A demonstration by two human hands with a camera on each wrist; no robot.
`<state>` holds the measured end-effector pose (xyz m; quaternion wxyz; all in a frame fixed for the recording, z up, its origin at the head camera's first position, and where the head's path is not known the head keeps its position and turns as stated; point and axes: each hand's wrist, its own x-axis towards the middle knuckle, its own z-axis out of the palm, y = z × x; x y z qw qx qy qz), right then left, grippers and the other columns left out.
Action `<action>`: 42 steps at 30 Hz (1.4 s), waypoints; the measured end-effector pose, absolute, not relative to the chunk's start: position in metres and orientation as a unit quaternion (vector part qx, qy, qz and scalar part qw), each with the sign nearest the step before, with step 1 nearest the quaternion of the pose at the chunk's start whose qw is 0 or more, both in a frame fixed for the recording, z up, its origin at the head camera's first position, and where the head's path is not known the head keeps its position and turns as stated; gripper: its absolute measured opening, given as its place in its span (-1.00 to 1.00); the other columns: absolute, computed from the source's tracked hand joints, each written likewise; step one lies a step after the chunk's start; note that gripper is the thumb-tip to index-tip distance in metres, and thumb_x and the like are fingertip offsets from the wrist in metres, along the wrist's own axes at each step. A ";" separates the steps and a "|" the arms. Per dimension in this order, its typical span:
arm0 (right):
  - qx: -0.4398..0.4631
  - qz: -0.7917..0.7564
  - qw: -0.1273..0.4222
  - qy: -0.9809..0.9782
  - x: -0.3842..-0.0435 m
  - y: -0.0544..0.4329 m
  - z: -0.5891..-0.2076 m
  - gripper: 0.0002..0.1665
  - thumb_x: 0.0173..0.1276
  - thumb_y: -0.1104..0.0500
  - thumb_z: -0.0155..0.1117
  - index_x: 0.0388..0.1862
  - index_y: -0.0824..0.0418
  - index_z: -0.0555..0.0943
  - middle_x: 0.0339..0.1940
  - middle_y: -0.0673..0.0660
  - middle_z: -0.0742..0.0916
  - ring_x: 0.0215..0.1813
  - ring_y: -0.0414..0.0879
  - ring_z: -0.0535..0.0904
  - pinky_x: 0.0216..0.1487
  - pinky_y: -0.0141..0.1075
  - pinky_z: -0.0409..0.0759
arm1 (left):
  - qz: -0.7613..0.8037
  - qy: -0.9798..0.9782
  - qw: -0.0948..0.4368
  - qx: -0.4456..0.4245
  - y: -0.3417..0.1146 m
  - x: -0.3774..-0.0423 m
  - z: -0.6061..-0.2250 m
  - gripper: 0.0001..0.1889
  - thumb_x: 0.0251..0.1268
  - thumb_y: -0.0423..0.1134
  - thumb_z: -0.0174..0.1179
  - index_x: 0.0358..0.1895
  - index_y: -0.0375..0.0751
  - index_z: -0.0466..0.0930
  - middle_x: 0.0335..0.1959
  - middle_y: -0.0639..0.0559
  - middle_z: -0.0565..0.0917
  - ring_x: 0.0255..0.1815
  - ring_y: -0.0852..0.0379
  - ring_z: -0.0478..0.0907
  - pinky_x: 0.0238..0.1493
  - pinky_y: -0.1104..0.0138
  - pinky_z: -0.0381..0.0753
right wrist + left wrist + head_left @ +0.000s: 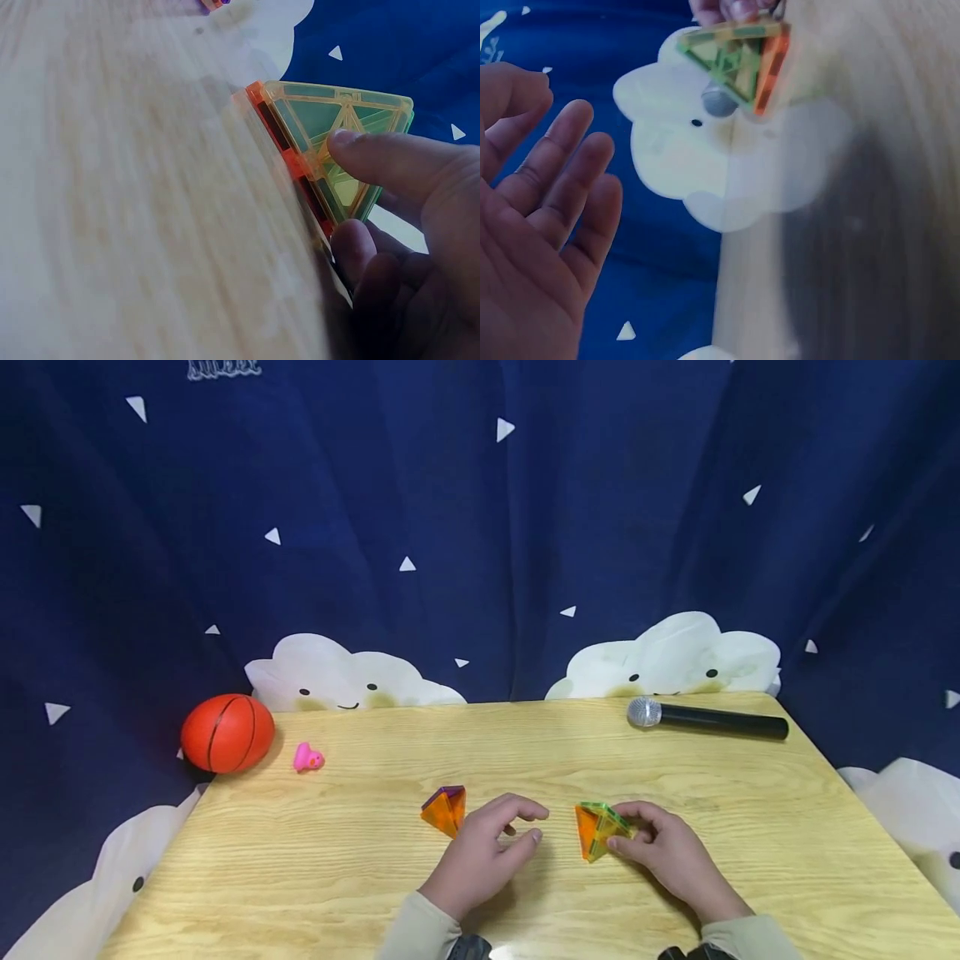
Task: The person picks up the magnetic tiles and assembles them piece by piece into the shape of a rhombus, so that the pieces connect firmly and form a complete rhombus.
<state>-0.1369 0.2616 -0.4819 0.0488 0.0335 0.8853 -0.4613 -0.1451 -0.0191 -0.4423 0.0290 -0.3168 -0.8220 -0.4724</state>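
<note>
My right hand [671,852] pinches a small pyramid of translucent triangular magnetic tiles [588,833] in orange, yellow and green. In the right wrist view the thumb lies across the yellow tile [300,112], and the orange side faces the tabletop. Held in mid-table to the left of this pyramid, my left hand [483,852] has nothing in its grasp, its fingers loosely bent and apart from the thumb. Just beyond the left hand sits a second tile pyramid [442,810], orange with a purple-edged tile, partly hidden by that hand.
On the wooden table [300,860], a red ball [228,733] with black lines stands at the back left, beside a small pink toy [307,757]. A black microphone [712,719] with a silver head lies at the back right. A dark blue curtain [450,485] hangs behind.
</note>
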 end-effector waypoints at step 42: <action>0.017 -0.443 0.050 0.895 -0.138 0.264 -0.485 -0.38 0.22 -0.01 0.52 0.21 0.20 0.60 -0.40 0.05 0.65 -0.41 -0.10 0.47 -0.41 -0.29 0.42 | -0.521 -0.849 0.046 -0.073 -0.128 -0.178 -0.497 -0.43 0.28 -0.33 0.36 0.36 -0.15 0.45 0.26 -0.13 0.59 0.30 -0.13 0.48 0.31 -0.05 0.42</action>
